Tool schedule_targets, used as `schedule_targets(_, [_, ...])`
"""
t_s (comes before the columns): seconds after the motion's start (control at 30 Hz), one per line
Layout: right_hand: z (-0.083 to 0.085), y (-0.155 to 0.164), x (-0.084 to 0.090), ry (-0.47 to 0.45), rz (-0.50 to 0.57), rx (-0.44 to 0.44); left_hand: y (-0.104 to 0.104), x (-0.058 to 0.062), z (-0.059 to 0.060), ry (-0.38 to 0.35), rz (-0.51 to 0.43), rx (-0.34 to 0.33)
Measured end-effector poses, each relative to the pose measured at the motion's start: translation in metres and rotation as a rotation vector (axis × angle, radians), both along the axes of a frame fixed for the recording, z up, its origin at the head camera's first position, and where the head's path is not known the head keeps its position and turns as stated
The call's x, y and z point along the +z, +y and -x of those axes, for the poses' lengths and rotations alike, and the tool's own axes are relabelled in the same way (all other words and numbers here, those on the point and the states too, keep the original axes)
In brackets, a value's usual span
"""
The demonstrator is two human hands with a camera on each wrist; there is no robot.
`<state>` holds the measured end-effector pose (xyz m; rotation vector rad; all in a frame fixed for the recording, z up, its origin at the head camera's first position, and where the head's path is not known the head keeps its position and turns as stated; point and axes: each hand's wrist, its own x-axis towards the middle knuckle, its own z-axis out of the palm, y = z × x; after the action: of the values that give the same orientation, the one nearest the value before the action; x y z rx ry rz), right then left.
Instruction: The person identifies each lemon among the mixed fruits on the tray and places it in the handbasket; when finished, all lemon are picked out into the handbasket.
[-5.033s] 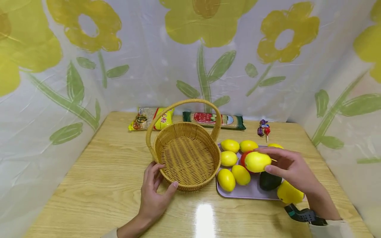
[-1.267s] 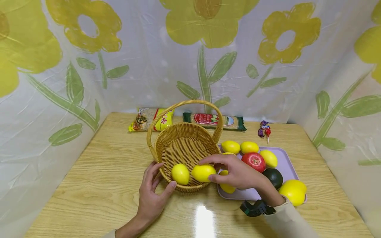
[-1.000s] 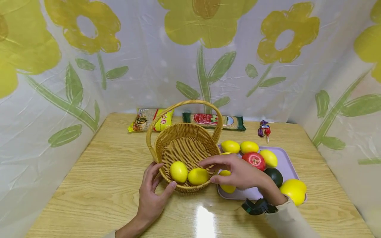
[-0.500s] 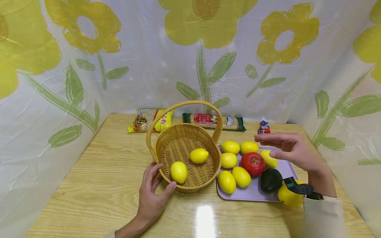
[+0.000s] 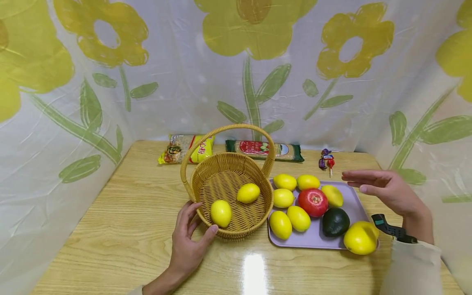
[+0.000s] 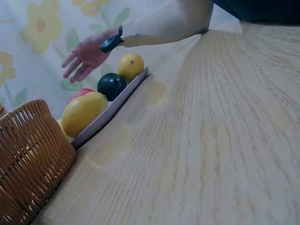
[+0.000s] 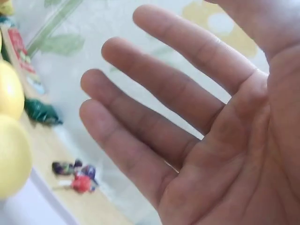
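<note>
A woven basket [image 5: 232, 192] with a tall handle stands mid-table. Two lemons lie in it: one lemon [image 5: 221, 213] near the front rim, another lemon [image 5: 248, 193] farther back to the right. My left hand [image 5: 189, 241] holds the basket's front-left rim, fingertips over the edge and thumb against its front. Beyond the right side of the lilac tray [image 5: 309, 242], my right hand [image 5: 392, 192] hovers with fingers extended; its bare palm [image 7: 225, 154] shows in the right wrist view. The tray bears several lemons [image 5: 281, 225], a red pomegranate [image 5: 313, 202], a dark avocado [image 5: 336, 222] and a larger yellow fruit [image 5: 361, 237].
Behind the basket lie a yellow food packet [image 5: 186, 148] and a long green packet [image 5: 265, 150]. Several wrapped lollipops [image 5: 326, 159] lie at the back right. A flower-printed curtain [image 5: 177, 82] surrounds the wooden table [image 5: 121, 237] at the back and sides.
My right hand carried a second lemon from the tray to the basket and let go. That lemon rolled back and right. The hand then withdrew rightward past the tray; the left stayed on the rim.
</note>
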<state>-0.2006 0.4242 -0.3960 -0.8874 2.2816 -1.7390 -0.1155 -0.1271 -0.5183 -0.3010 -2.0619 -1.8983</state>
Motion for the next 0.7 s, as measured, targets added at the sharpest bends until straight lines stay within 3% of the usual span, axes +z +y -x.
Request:
schedule_targets(0.27, [0.007,0.0,-0.019,-0.079,-0.295,-0.174,0.0,0.001,-0.001,-0.004,0.002,0.002])
schedule_targets(0.47, [0.012,-0.013,-0.021,-0.116,-0.538,-0.221,0.0,0.002,0.0,-0.003,0.004,0.006])
schedule_targets(0.7, [0.022,-0.032,-0.03,-0.1,-0.598,-0.201,0.0,0.002,0.0,0.0,0.008,0.001])
